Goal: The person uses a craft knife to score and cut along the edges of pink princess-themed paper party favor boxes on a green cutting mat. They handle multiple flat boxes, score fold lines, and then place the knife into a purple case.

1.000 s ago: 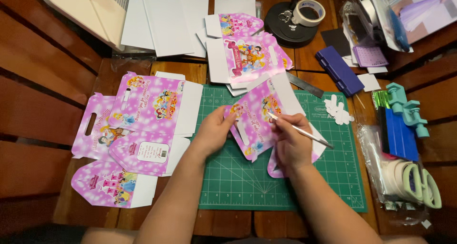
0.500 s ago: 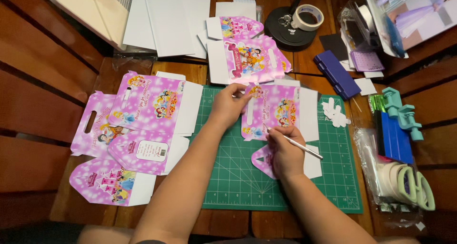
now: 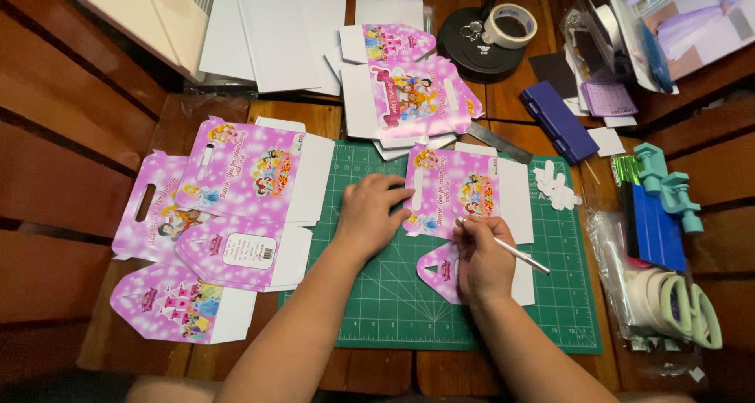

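A flat pink printed box template [image 3: 458,192] lies on the green cutting mat [image 3: 393,293]. My left hand [image 3: 371,210] rests palm down on the mat, fingers pressing the template's left edge. My right hand [image 3: 481,257] grips a thin silver craft knife [image 3: 511,250] like a pen, its tip at the template's lower middle edge. The hand covers part of the template's pink lower flap [image 3: 437,269].
More pink templates [image 3: 236,191] are piled left of the mat, another stack [image 3: 409,96] behind it. A metal ruler [image 3: 499,142], navy case [image 3: 558,121], tape roll [image 3: 510,25], white paper scraps [image 3: 557,187], blue sheets [image 3: 653,226] and pale green scissors [image 3: 692,309] lie at right.
The template, tilted a second ago, now lies square on the mat. My left hand slid to its left edge; my right hand brought the knife tip down onto it.
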